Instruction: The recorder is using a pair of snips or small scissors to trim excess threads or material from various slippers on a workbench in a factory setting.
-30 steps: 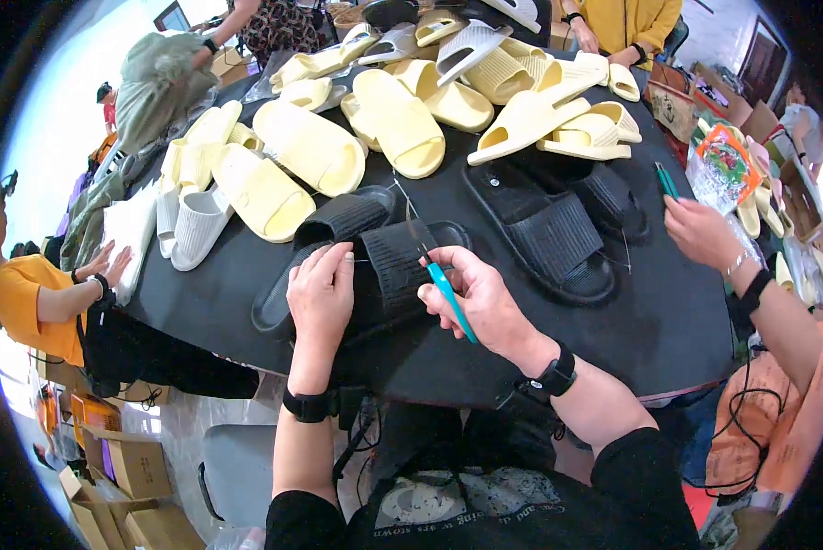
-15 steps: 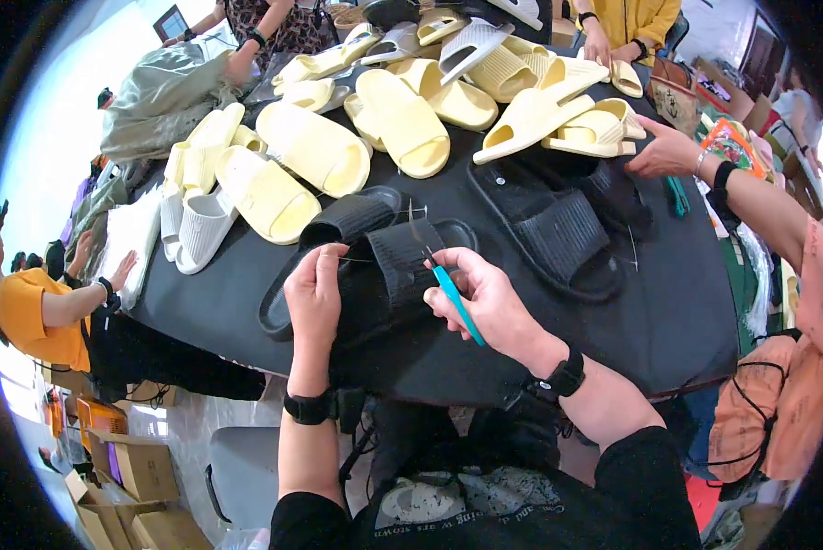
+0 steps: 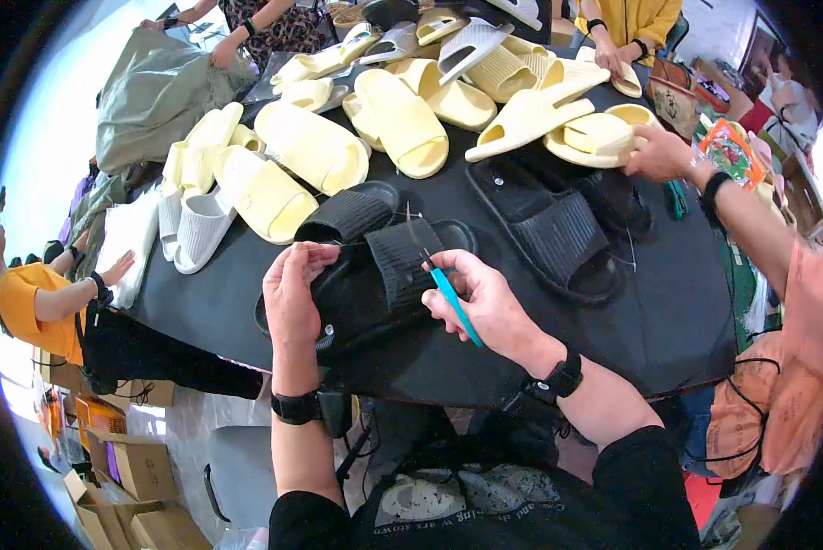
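Though ribbed, rounded black slipper (image 3: 400, 268)

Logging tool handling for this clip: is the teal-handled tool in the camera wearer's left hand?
No, the wearer's right hand holds the teal-handled tool.

**Slippers beyond, cartons below**

From my end I see pale yellow slippers (image 3: 402, 124) heaped across the far half of the black table (image 3: 673, 325). Left of them I pick out grey slippers (image 3: 204, 227), near white sheeting (image 3: 135, 227). Cardboard cartons (image 3: 144, 466) sit lower left, beside a grey chair (image 3: 248, 463). A grey-green sack (image 3: 146, 105) bulges upper left.
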A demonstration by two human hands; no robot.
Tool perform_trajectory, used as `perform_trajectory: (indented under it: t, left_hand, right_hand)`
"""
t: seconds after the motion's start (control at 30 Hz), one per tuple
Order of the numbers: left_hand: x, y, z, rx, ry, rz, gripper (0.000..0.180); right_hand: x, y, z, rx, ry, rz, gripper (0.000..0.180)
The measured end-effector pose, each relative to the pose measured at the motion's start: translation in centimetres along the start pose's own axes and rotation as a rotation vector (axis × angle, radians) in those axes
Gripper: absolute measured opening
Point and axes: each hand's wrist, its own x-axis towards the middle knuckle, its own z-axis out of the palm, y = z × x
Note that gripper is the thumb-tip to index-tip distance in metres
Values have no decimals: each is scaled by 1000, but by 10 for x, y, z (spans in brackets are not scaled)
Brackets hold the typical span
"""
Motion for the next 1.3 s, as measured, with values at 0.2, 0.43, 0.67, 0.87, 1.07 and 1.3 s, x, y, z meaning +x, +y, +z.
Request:
perform_trajectory:
  t: [0.2, 0.43, 0.67, 0.87, 1.07, 1.3]
  left_hand:
    - [-2, 2, -3, 21, -40, 14, 24]
    - [-2, 6, -5, -62, -69, -15, 18]
    - [-1, 2, -10, -120, -87, 0, 16]
    - [0, 0, -11, -118, -79, -16, 16]
    - [1, -1, -14, -122, -86, -14, 16]
    - [-1, 1, -13, -150, -90, 9, 16]
  right_hand:
    - [1, 5, 0, -17, 11, 7, 42]
    - [0, 4, 1, -72, 12, 2, 41]
    - [1, 2, 1, -75, 18, 8, 43]
    - [0, 9, 3, -87, -49, -11, 40]
    - [-1, 8, 5, -67, -52, -20, 40]
    - [0, 9, 4, -32, -58, -6, 41]
